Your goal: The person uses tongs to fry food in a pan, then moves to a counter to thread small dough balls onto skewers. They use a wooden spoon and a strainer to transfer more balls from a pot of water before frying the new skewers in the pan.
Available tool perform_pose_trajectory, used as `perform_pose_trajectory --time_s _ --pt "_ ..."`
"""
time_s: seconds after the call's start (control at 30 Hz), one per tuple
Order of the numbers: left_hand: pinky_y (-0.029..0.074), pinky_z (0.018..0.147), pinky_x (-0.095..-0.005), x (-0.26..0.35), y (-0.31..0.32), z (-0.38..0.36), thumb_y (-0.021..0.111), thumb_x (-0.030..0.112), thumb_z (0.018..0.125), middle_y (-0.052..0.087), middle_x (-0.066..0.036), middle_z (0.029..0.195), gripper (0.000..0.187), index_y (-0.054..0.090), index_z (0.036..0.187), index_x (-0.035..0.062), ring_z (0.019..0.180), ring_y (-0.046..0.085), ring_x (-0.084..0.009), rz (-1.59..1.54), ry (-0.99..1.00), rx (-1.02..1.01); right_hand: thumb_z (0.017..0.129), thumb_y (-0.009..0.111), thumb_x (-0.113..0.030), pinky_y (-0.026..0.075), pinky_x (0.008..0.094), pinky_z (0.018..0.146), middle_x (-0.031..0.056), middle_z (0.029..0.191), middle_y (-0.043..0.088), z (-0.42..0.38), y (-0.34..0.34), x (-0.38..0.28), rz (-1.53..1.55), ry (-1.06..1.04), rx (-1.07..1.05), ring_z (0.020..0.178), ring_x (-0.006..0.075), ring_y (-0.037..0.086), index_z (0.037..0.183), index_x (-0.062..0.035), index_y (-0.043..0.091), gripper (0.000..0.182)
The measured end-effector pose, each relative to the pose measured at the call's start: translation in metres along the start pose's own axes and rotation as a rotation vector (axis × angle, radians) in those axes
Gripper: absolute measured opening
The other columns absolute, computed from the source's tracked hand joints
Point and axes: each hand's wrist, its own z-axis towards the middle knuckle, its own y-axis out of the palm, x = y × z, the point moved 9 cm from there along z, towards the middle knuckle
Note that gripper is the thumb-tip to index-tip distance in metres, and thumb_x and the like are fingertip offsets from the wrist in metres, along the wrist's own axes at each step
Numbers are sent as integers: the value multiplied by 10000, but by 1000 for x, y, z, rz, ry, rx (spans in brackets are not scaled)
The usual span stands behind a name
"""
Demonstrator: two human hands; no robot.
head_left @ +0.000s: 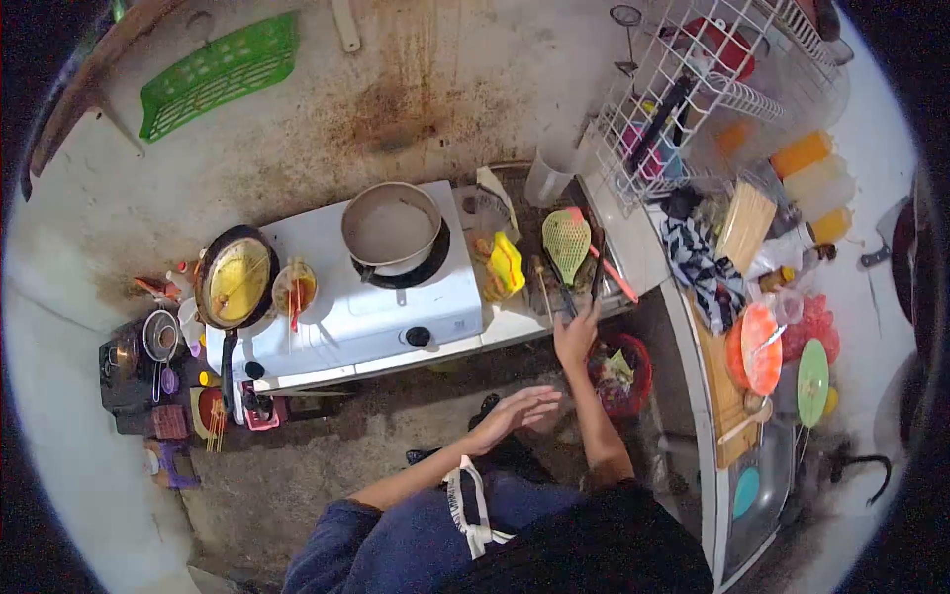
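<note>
My right hand [576, 340] is closed at the handle end of a green slotted spatula [567, 245], beside the counter's front edge. Close to its fingers lie dark utensil handles and a red-handled tool [616, 274]. My left hand [519, 414] is held over the floor with its fingers stretched out and nothing in it. A yellow packet [506, 265] sits left of the spatula. On the white stove [327, 335] stand a light pan [392, 226] at the right and a dark frying pan [237, 278] with yellow oil at the left. A cup [296, 287] stands between them.
A red bin [643, 374] with waste stands on the floor beyond my right wrist. At the upper right is a white wire rack [683, 109]. The right counter holds a striped cloth [699, 259], a wooden board [737, 441] and an orange bowl [757, 348].
</note>
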Motion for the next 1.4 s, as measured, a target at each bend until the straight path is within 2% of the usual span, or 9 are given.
perform_pose_trajectory --time_s 0.17,0.4,0.5,0.57,0.67,0.83,1.13,1.3,1.4 --pt "365 862 -247 25 -61 27 412 223 886 543 -42 1089 319 450 1151 50 991 512 -135 59 132 471 545 749 -444 259 456 975 234 1322 231 56 48 73 -153 168 -148 1213 372 250 1285 44 193 1046" --pt "387 812 -229 41 -103 -9 426 230 873 574 -28 1002 295 491 1104 57 907 536 -116 -46 286 699 511 751 -415 200 458 991 299 1226 338 75 69 79 -155 137 -277 1170 400 285 1223 112 280 1004" --pt "380 852 -250 41 -110 -39 423 238 878 543 -60 1047 328 457 1121 19 980 502 -133 63 183 763 532 754 -430 159 470 996 331 1198 352 72 69 112 -19 172 -61 1148 422 307 1200 127 317 973" --pt "380 845 -248 56 -110 -65 424 237 879 544 -60 1045 326 458 1122 21 974 505 -133 78 206 828 632 747 -251 189 392 1011 254 1286 304 56 18 38 483 93 -19 1189 319 304 1217 110 316 812" --pt "375 845 -249 69 -123 -103 429 231 880 543 -60 1043 321 454 1128 28 967 505 -133 182 297 846 734 673 -142 208 344 1006 195 1307 304 30 -32 -22 487 -76 158 1189 248 312 1272 68 272 703" --pt "373 871 -270 90 -147 -185 436 211 889 523 -81 1057 326 438 1135 -3 956 500 -145 187 440 805 740 575 -10 214 347 1013 110 1339 292 35 -13 -56 728 -163 -159 1214 222 301 1281 23 290 612" --pt "377 853 -253 180 -178 -395 476 161 868 554 -54 1006 249 483 1073 19 948 495 -112 588 602 1130 679 683 -135 395 296 870 113 1080 557 -84 71 -456 627 -684 -949 976 192 538 1154 -18 488 527" --pt "380 868 -267 194 -210 -496 423 107 873 539 -75 1035 255 459 1107 12 950 515 -146 451 808 1308 651 706 -344 466 300 719 141 838 629 -127 145 -559 161 -1151 -662 754 222 617 1030 -55 584 492" --pt "384 869 -282 194 -222 -528 410 99 873 535 -85 1044 254 459 1106 11 944 519 -158 409 833 1297 627 697 -430 469 315 695 146 839 625 -143 182 -580 -41 -1160 -747 756 250 611 1003 -83 602 521"
